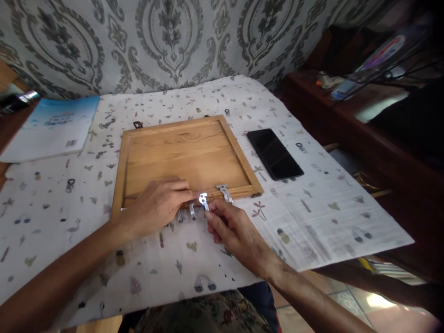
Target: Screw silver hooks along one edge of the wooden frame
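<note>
A wooden framed panel (180, 155) lies flat on the table with its near edge toward me. Between thumb and fingers, my right hand (232, 226) pinches a small shiny metal hook (203, 199) with a holed, flat end, at the panel's near edge. My left hand (157, 203) rests over the left part of that edge, fingers stretched toward the held hook; its fingertips are close to it, and I cannot tell if they touch. A similar metal hook (225, 192) sits over the edge to the right. More curved metal pieces (193, 211) show between the hands.
A black phone (275, 154) lies right of the panel. A blue and white book (55, 125) is at the far left. The patterned cloth (194, 263) covers the table up to a patterned backdrop. On a dark wooden surface at right lies a plastic bottle (364, 67).
</note>
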Available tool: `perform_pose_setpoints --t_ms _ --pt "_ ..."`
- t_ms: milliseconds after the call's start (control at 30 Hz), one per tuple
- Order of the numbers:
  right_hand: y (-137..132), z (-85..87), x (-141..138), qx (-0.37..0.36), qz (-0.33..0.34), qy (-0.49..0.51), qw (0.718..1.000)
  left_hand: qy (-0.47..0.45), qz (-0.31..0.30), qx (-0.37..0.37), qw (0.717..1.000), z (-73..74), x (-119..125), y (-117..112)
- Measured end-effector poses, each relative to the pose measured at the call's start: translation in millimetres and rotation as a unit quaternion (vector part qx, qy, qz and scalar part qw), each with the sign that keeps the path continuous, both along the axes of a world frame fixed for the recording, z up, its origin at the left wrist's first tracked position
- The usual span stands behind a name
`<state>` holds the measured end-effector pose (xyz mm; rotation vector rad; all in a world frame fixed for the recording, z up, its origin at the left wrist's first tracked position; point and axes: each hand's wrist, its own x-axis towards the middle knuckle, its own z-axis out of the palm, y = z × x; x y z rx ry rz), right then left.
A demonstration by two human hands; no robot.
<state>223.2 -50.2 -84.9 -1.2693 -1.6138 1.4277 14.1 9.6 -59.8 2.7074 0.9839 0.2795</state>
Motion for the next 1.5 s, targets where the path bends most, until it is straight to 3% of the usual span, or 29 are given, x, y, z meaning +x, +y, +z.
perform_pose_setpoints --t_ms 733,1100,1500 --pt "-9 -9.7 0 0.073 -0.04 -0.034 0.996 0.072 -0.034 0.072 0.994 5.2 4 -6" --pt "-9 -8.6 0 0.121 -0.042 -0.079 0.989 0.075 -0.04 0.046 0.995 6.8 5 -4" --pt "-9 -8.0 0 0.118 -0.047 -0.063 0.99 -0.013 -0.045 0.106 0.993 0.9 4 -4"
